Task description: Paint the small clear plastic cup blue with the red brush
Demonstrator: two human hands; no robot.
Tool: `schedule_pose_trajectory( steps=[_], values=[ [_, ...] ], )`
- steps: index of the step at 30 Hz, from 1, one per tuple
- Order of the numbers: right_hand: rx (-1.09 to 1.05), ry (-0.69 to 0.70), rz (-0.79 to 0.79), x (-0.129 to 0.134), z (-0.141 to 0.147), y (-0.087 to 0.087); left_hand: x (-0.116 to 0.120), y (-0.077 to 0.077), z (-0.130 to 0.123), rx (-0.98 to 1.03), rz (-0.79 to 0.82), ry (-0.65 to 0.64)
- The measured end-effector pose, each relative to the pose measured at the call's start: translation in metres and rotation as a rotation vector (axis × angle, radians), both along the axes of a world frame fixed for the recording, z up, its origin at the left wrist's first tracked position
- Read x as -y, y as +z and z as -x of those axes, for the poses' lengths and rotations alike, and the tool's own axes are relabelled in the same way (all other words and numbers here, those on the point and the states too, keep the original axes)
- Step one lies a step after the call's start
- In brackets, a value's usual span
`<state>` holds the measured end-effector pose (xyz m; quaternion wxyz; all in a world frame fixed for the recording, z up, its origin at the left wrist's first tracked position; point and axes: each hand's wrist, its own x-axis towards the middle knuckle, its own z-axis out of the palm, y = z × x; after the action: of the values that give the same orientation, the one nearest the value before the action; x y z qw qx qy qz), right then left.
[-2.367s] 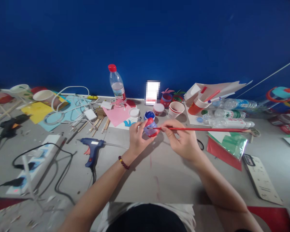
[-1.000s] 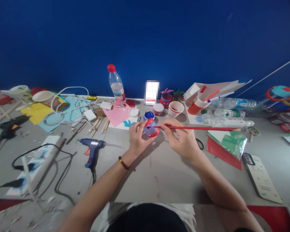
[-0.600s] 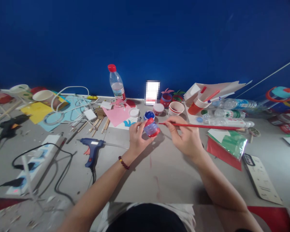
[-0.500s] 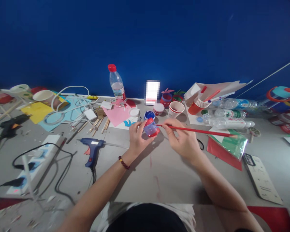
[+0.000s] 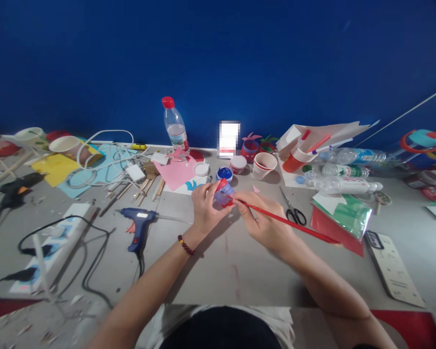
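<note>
Between its thumb and fingers, my left hand (image 5: 207, 206) holds a small clear plastic piece (image 5: 222, 198) with red and bluish paint on it, tilted on its side. It looks like a cut bottle part. My right hand (image 5: 263, 215) is closed round a red-handled paintbrush (image 5: 294, 224), its tip at the plastic piece; whether the bristles touch it I cannot tell. Just behind stands an open jar of blue paint (image 5: 225, 173). A pink-white lidded jar (image 5: 238, 164) and a stack of paper cups (image 5: 264, 165) are beside it.
To the left lie a blue glue gun (image 5: 140, 225) and a power strip (image 5: 54, 247) with trailing cords. Scissors (image 5: 295, 209), coloured paper (image 5: 343, 213) and a phone (image 5: 394, 266) lie right. A red-capped bottle (image 5: 176, 127) and plastic bottles (image 5: 349, 184) stand or lie further back.
My right hand has moved left and down, bringing the brush closer over the plastic piece, and its handle slopes more steeply. The scissors have come into view. My left hand has shifted slightly left.
</note>
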<state>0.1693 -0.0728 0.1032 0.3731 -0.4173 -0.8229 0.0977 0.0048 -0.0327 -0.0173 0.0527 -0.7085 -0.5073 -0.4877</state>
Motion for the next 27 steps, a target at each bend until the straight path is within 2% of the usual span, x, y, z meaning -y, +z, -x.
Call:
schedule_pose_trajectory(
  steps=[5, 18, 23, 27],
  values=[
    [-0.020, -0.011, 0.025, -0.003, -0.002, 0.003, 0.000, 0.001, 0.000, -0.001, -0.027, -0.012],
    [-0.043, -0.122, -0.111, -0.019, -0.016, 0.005, -0.001, 0.002, 0.004, 0.005, -0.030, -0.022],
    [0.008, -0.110, -0.064, -0.013, -0.010, 0.000, -0.001, 0.001, 0.004, -0.001, -0.015, -0.017],
    [0.013, -0.049, 0.009, -0.005, -0.004, 0.001, -0.001, 0.000, 0.004, 0.014, -0.025, -0.016]
  ],
)
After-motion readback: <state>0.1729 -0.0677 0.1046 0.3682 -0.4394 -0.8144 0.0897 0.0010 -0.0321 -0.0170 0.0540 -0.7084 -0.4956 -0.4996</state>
